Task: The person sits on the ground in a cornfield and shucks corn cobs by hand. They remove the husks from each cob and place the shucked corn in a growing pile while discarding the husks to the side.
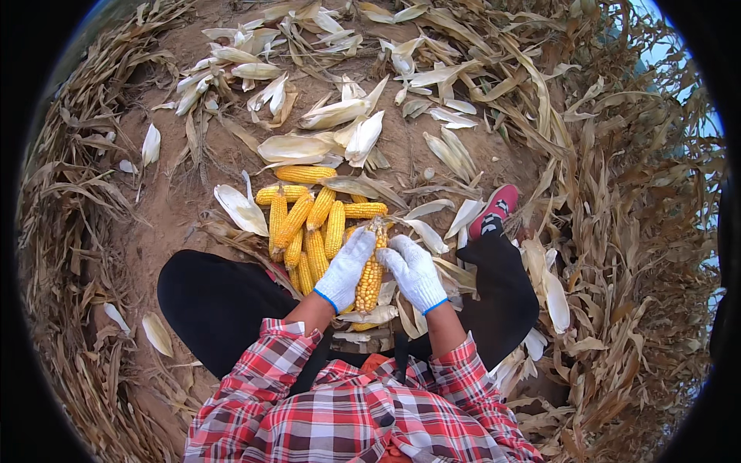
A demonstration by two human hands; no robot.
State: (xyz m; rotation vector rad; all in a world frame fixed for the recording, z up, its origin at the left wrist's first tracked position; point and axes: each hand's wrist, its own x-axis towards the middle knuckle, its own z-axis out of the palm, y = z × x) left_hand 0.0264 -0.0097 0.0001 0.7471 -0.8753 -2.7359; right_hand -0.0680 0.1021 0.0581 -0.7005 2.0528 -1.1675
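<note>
An ear of corn [370,284], husked and yellow, stands tilted between my hands, its dry tip pointing away from me. Closed around its left side is my left hand [347,266], in a white knitted glove with a blue cuff. My right hand [414,272], gloved the same way, has its fingers bent against the cob's upper right side; the fingertips are partly hidden. Just beyond and to the left lies a heap of husked yellow corn cobs [318,251], several of them crossing each other.
Loose pale husks [333,116] lie scattered over the brown soil [185,224] ahead. Dry corn stalks and leaves [610,255] are piled thickly on the right, with more dry stalks [85,231] on the left. My bent legs in black trousers [220,305] flank the heap.
</note>
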